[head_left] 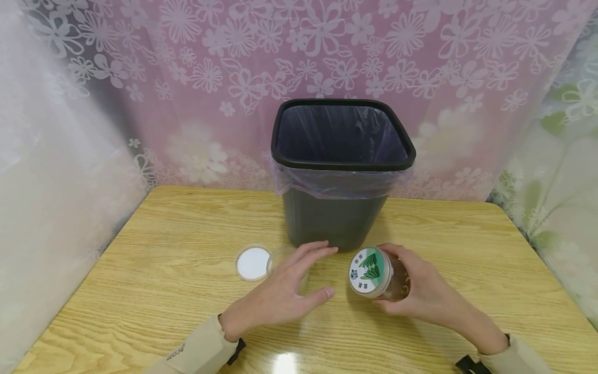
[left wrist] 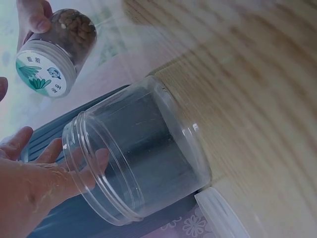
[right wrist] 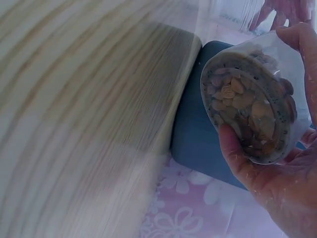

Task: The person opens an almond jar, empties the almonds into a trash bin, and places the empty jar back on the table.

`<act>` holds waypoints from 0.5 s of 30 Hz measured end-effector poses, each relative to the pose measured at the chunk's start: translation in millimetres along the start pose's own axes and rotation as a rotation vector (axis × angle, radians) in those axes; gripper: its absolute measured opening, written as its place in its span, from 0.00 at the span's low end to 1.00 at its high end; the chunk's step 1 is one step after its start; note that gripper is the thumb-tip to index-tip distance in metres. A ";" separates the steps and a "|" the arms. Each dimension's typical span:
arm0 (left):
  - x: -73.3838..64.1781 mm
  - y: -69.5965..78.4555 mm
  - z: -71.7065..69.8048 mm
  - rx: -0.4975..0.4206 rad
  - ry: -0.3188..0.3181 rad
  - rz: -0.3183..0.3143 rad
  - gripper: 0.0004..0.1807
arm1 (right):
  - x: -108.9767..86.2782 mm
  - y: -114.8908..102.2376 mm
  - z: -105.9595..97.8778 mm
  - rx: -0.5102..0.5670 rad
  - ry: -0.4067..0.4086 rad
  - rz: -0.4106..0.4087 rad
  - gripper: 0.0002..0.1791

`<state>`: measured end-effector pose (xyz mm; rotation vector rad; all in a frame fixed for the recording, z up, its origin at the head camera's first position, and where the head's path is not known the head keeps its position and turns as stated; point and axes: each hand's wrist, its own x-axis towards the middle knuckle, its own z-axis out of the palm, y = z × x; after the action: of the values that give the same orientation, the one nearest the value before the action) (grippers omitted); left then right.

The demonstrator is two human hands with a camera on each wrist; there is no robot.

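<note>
My right hand (head_left: 427,293) grips a see-through plastic jar (head_left: 398,283), tilted so that its lid (head_left: 367,271) with a green and white leaf label faces left. Brown almond-like nuts (right wrist: 242,99) show through its base in the right wrist view. To the left, my left hand (head_left: 285,293) is held with fingers extended and thumb apart, holding nothing. Just beyond it stands an uncovered transparent jar (left wrist: 143,148), mostly hidden by that hand in the head view. Whether the fingers touch this jar, I cannot tell. A round white lid (head_left: 253,263) lies on the table beside it.
A dark bin (head_left: 331,218) with a black rim and a thin purple liner stands on the wood-grain table (head_left: 187,228), right behind the jars. Flowered pink curtain (head_left: 224,104) hangs behind the table, with pale sheeting at both sides.
</note>
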<state>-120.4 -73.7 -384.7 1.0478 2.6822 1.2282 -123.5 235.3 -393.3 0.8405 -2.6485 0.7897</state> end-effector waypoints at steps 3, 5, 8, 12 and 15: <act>0.3 -0.2 -0.2 0.040 0.006 0.031 0.36 | 2.3 -2.5 2.1 0.013 -0.007 -0.019 0.57; 0.6 -0.2 -0.1 0.059 0.011 0.050 0.36 | 4.1 -4.2 3.2 0.033 -0.016 -0.030 0.56; 1.0 -0.2 0.2 0.075 0.015 0.073 0.36 | 6.7 -7.1 4.4 0.062 -0.034 -0.026 0.55; 1.1 -0.3 -0.2 0.075 0.014 0.107 0.35 | 9.6 -10.8 5.4 0.076 -0.054 -0.015 0.54; 1.5 -0.2 -0.2 0.073 0.022 0.147 0.35 | 12.2 -13.4 6.4 0.087 -0.066 -0.029 0.55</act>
<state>-121.7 -73.1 -384.4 1.2691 2.7293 1.1763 -125.7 217.0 -388.2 0.9400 -2.6692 0.8909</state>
